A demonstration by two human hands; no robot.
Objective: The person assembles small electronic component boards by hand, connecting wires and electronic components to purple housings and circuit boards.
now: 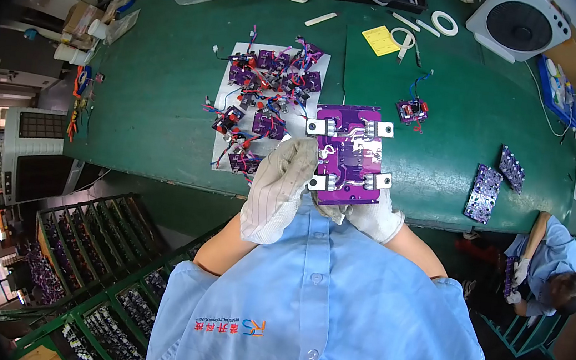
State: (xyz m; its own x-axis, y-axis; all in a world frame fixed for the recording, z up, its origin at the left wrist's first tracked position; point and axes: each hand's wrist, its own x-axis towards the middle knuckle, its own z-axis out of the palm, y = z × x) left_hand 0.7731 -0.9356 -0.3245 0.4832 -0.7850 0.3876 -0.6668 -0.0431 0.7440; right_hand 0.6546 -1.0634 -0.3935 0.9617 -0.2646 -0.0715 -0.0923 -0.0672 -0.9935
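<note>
A large purple circuit board (352, 155) with metal brackets at its corners is held up in front of my chest, over the table's near edge. My left hand (278, 186), in a whitish work glove, has its fingers bent together at the board's left edge. From below and behind, my gloved right hand (378, 218) grips the lower right part; the board hides most of its fingers. To the left, several small purple boards with red and blue wires (271, 81) lie on a white sheet (224, 147). A single small wired board (411, 110) lies right of the held one.
The green table (148, 91) carries two purple boards (483, 193) at the right. Farther back are a yellow note (380, 41), tape rolls (444, 23) and a fan-like grey box (519, 25). Racks of boards (96, 250) stand lower left. Another person (551, 263) works at lower right.
</note>
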